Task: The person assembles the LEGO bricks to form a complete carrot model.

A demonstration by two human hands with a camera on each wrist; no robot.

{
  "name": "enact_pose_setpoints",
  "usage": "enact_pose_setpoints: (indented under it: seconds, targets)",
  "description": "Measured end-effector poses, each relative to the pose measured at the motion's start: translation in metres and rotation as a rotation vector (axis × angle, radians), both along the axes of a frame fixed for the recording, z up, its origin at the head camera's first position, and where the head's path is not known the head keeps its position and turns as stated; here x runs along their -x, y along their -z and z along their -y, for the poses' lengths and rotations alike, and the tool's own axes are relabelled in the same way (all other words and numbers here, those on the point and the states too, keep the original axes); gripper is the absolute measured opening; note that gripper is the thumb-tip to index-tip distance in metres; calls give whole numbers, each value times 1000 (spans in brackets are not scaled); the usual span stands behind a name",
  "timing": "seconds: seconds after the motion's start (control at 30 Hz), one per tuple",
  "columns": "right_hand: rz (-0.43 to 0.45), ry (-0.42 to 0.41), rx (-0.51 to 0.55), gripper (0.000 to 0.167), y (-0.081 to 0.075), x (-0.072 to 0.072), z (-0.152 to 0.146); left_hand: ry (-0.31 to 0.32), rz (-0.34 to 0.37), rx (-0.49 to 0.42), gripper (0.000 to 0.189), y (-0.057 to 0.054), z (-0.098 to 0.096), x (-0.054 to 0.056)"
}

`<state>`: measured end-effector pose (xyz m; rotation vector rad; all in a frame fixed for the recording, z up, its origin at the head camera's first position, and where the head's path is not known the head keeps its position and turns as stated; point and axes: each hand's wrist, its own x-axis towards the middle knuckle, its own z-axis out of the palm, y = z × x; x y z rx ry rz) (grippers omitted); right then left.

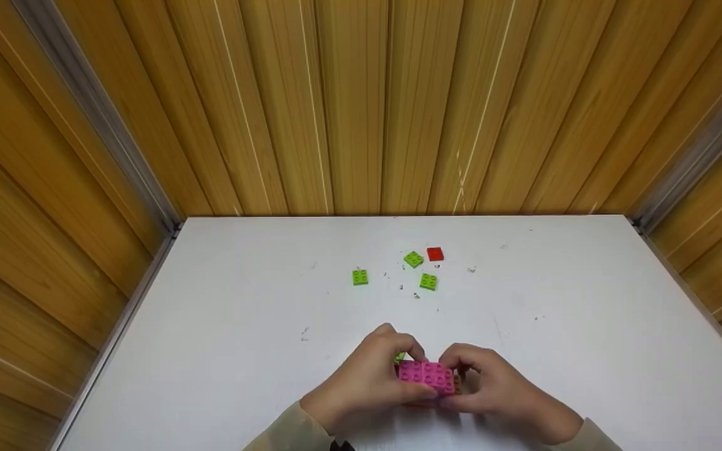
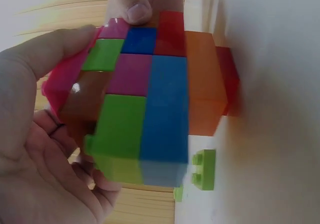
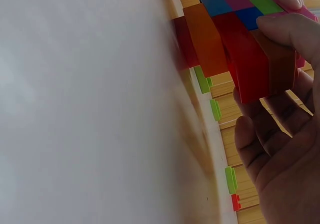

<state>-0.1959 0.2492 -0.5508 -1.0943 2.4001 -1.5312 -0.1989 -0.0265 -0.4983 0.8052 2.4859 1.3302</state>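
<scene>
A stack of coloured toy building bricks [image 2: 130, 78] is between my two hands, close over the white table. Pink studded bricks [image 1: 423, 374] top it. Below them come rows of brown, green, purple, blue and red bricks, then an orange brick [image 2: 206, 78] and a red one [image 2: 229, 81] at the bottom. My left hand [image 1: 370, 369] grips the stack's left end, thumb on the near side and fingers on the far side. From the right, my right hand [image 1: 492, 385] grips the other end, its thumb [image 3: 282, 31] pressed against the near face by the blue brick.
Beyond the hands lie loose green bricks, one at the left [image 1: 360, 277], one at the right [image 1: 428, 281] and one behind [image 1: 413, 259]. A small red brick [image 1: 435, 254] sits beside them. Wood-patterned panels [image 1: 361, 106] wall the white table [image 1: 223, 326] at the back and sides.
</scene>
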Motion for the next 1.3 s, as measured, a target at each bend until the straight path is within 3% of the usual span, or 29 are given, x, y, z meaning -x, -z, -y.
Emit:
enact_pose_setpoints:
  seconds: [0.27, 0.43, 0.6, 0.87, 1.3]
  targets:
    - [-1, 16, -5, 31, 0, -4, 0, -24, 1, 6, 33, 6, -4, -7]
    - [-23, 11, 13, 30, 1, -5, 0, 19, -22, -52, 39, 11, -3, -8]
    - [-24, 8, 7, 32, 1, -6, 1, 21, -50, -112, 30, 14, -1, -7]
    - [-46, -1, 11, 32, -1, -4, 3, 12, 18, -157, 28, 17, 1, -7]
    - [-69, -1, 20, 32, -2, -2, 3, 10, -49, -115, 29, 14, -1, -5]
